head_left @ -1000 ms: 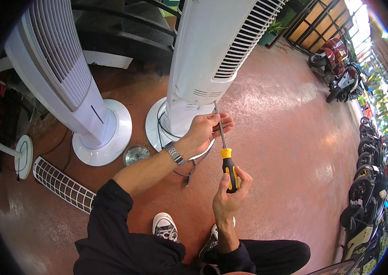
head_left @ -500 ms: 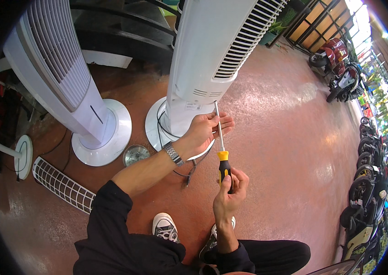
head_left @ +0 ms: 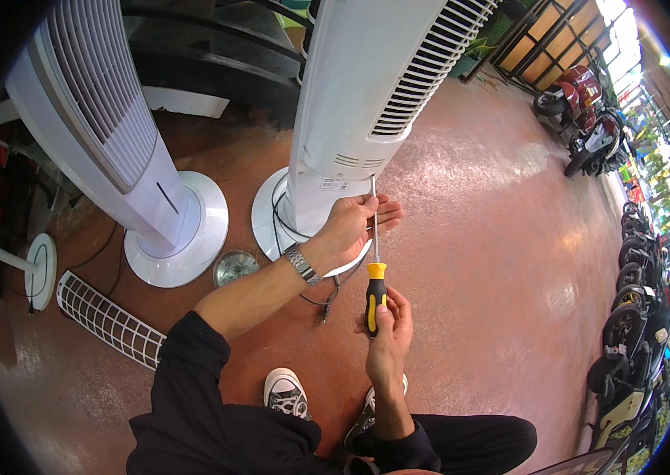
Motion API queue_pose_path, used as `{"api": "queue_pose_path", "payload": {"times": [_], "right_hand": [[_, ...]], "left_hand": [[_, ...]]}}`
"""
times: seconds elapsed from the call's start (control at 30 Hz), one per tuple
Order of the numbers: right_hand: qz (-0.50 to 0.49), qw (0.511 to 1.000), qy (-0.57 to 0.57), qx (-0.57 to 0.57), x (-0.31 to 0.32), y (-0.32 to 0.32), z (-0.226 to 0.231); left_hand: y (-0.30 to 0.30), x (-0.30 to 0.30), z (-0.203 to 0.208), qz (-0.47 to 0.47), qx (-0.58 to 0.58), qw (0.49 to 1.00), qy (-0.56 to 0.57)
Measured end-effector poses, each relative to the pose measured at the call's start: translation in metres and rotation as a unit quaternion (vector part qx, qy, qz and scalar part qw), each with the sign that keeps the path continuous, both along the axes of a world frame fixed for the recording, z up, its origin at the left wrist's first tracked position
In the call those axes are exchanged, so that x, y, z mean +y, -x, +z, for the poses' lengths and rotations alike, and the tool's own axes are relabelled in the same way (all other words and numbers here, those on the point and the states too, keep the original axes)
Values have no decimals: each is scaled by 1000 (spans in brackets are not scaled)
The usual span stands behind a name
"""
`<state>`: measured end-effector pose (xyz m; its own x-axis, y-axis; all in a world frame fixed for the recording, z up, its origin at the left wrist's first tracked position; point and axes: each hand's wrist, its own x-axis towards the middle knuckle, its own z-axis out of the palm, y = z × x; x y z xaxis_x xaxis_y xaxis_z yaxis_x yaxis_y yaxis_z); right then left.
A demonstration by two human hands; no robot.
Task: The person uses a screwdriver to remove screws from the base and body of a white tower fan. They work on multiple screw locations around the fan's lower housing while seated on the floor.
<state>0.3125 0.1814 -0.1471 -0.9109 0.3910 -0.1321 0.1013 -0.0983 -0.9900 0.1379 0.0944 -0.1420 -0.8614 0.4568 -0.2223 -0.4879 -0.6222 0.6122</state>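
Observation:
A white tower fan [head_left: 341, 103] stands in front of me, its slatted grille on the right side. A screwdriver [head_left: 377, 290] with a black and yellow handle points away from me, its tip against the lower edge of the fan's housing. My right hand [head_left: 390, 328] is closed around the handle. With thumb and forefinger, my left hand [head_left: 355, 226] pinches the thin metal shaft near the tip, its other fingers stretched out beyond. The screw or hole at the tip is too small to make out.
Another white tower fan [head_left: 105, 119] stands on the left. A white grid panel [head_left: 105, 318] and a small round dish [head_left: 232, 267] lie on the reddish floor. The power cord [head_left: 324, 304] trails below the near fan. Parked motorcycles [head_left: 628, 317] line the right side.
My right hand and the screwdriver handle have swung slightly left, and the handle has turned within the fingers. The left hand has stayed in about the same place.

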Motion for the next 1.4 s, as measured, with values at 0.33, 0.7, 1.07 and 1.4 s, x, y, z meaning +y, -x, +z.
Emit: {"api": "queue_pose_path", "payload": {"times": [0.33, 0.7, 1.07, 1.4], "right_hand": [[-36, 966, -230, 114, 12, -4, -8], [-42, 992, 101, 58, 0, -6, 5], [-31, 996, -56, 64, 7, -10, -6], [-49, 994, -62, 72, 5, -13, -5]], "left_hand": [[-1, 0, -5, 6, 24, 997, 75], [-5, -1, 6, 15, 6, 999, 29], [0, 1, -4, 13, 31, 998, 59], [-7, 1, -4, -3, 19, 998, 58]]}}
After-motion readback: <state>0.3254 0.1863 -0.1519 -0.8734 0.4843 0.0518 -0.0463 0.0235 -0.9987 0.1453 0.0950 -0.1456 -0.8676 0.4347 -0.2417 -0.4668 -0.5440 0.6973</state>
